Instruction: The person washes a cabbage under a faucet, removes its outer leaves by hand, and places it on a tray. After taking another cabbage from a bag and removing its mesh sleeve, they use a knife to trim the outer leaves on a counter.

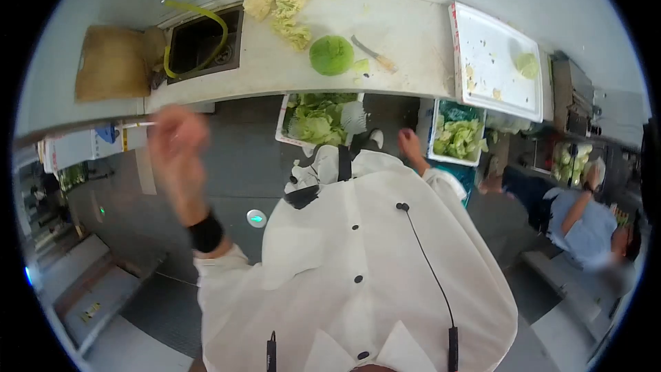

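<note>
My left hand [180,136], smeared by motion, is raised left of the white counter's front edge; its fingers are too blurred to read. A black band [205,233] circles that wrist. My right hand [408,143] is low beside a white crate of leaves [457,139]; its fingers look curled in, and no object shows in it. On the counter [406,21], a round green cabbage [331,55] sits beside some cut leaf pieces [361,66]. A knife [375,54] with a curved blade and light handle lies to its right, apart from both hands.
Pale cauliflower-like heads [286,10] lie near the sink [204,41] with its yellow-green hose [226,31]. Another leaf crate [281,124] stands on the floor by my feet. A white foam tray [492,55] holds a pale cabbage [527,65]. A co-worker [584,224] is at the right.
</note>
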Action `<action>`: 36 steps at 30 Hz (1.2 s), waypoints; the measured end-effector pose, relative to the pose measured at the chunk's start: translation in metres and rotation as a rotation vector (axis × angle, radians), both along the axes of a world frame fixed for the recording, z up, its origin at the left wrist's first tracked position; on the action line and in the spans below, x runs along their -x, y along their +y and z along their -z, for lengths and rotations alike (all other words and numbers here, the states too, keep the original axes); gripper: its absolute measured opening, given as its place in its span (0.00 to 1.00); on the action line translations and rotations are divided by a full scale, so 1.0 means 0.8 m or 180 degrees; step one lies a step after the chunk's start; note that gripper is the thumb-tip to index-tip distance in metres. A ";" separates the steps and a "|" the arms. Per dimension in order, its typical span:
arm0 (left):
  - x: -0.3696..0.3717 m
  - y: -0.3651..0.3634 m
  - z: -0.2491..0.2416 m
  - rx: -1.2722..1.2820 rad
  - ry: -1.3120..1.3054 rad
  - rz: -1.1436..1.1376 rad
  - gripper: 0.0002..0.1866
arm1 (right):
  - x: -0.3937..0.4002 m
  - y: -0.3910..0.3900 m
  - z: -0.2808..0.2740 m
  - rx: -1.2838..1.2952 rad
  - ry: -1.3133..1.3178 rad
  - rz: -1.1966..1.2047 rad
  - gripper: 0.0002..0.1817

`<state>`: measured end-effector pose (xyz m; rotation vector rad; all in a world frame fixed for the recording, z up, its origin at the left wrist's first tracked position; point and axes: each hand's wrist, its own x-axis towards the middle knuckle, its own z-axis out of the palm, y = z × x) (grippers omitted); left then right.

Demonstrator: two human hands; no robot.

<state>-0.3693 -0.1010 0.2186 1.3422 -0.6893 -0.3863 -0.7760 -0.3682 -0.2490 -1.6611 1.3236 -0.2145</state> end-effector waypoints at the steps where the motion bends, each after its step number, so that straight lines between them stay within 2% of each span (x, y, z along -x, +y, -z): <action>1: 0.011 -0.021 0.039 -0.0912 0.0204 -0.0213 0.09 | -0.035 0.003 -0.037 -0.0330 -0.0314 -0.0034 0.18; 2: 0.007 -0.021 0.097 -0.1275 0.0273 0.0130 0.11 | -0.088 -0.001 -0.097 -0.0622 -0.0652 -0.0072 0.18; 4: 0.029 -0.013 0.188 -0.1534 0.1352 0.0350 0.16 | -0.159 0.001 -0.133 -0.0997 -0.0943 -0.0107 0.27; 5: 0.035 -0.013 0.210 -0.1509 0.1786 0.0529 0.18 | -0.193 0.004 -0.153 -0.1170 -0.1041 -0.0024 0.32; 6: 0.035 -0.021 0.212 -0.1571 0.1795 0.0586 0.18 | -0.223 0.010 -0.170 -0.1355 -0.1127 0.0055 0.38; 10: 0.005 -0.084 0.242 -0.1822 0.1114 0.0940 0.20 | -0.325 0.014 -0.201 -0.3059 -0.1753 0.1019 0.51; 11: -0.008 -0.106 0.257 -0.1877 0.0881 0.0984 0.20 | -0.344 0.013 -0.195 -0.3076 -0.1760 0.1050 0.51; 13: -0.020 -0.163 0.243 -0.1872 0.0670 0.1006 0.20 | -0.371 0.005 -0.179 -0.3796 -0.2796 0.1698 0.52; 17: -0.042 -0.274 0.262 -0.1989 -0.0244 0.1380 0.22 | -0.404 -0.006 -0.167 -0.3819 -0.3088 0.1785 0.49; 18: -0.046 -0.296 0.269 -0.2031 -0.0267 0.1366 0.22 | -0.408 -0.006 -0.168 -0.3859 -0.2836 0.1931 0.47; 20: -0.055 -0.338 0.283 -0.2053 -0.0987 0.1852 0.22 | -0.413 -0.005 -0.165 -0.3925 -0.2630 0.2070 0.45; 21: -0.061 -0.355 0.299 -0.2079 -0.1032 0.1868 0.22 | -0.414 -0.002 -0.154 -0.3755 -0.2705 0.1990 0.43; 23: -0.072 -0.373 0.350 -0.2425 -0.2160 0.2093 0.26 | -0.407 -0.002 -0.169 -0.3480 -0.2687 0.1964 0.39; 24: -0.078 -0.376 0.371 -0.2448 -0.2198 0.2137 0.26 | -0.404 -0.006 -0.168 -0.3500 -0.2734 0.2002 0.39; 26: -0.088 -0.379 0.400 -0.2809 -0.2072 0.2750 0.30 | -0.397 -0.010 -0.156 -0.3453 -0.2631 0.1656 0.37; 27: -0.079 -0.382 0.375 -0.3074 -0.1869 0.2660 0.33 | -0.394 -0.011 -0.160 -0.3352 -0.2620 0.1772 0.36; 28: -0.079 -0.384 0.378 -0.3121 -0.1873 0.2709 0.33 | -0.391 -0.018 -0.176 -0.3393 -0.2636 0.1825 0.36; 30: -0.080 -0.379 0.380 -0.3516 -0.1674 0.2158 0.40 | -0.385 -0.029 -0.202 -0.2096 -0.1359 0.1926 0.35; 31: -0.068 -0.376 0.368 -0.3555 -0.1664 0.2159 0.40 | -0.380 -0.033 -0.187 -0.2136 -0.1352 0.1925 0.35; 33: -0.034 -0.362 0.345 -0.4433 0.0631 0.1113 0.44 | -0.363 -0.054 -0.153 0.0399 -0.0578 0.0799 0.33; 34: -0.024 -0.351 0.343 -0.4437 0.0644 0.1074 0.44 | -0.356 -0.064 -0.159 0.0387 -0.0593 0.0767 0.33; 36: -0.013 -0.325 0.365 -0.4327 0.1119 0.0797 0.46 | -0.345 -0.092 -0.176 0.0420 -0.0608 0.0026 0.34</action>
